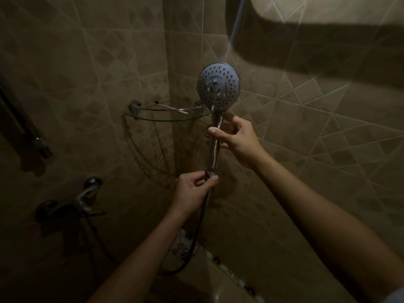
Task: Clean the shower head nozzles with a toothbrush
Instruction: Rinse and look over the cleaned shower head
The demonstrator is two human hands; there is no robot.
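A chrome shower head [218,86] with a round grey nozzle face points toward me in a dim tiled shower corner. My right hand [237,141] grips its shiny handle just below the head. Lower down, my left hand [193,192] pinches the joint where the dark hose [197,235] meets the handle's bottom end. A toothbrush [171,107] lies flat on the glass corner shelf [153,119], left of the head, with neither hand touching it.
A chrome mixer tap [84,199] is mounted on the left wall, and the hose loops down from it. A dark rail [21,127] runs along the far left wall. A pebble strip [196,252] edges the floor below.
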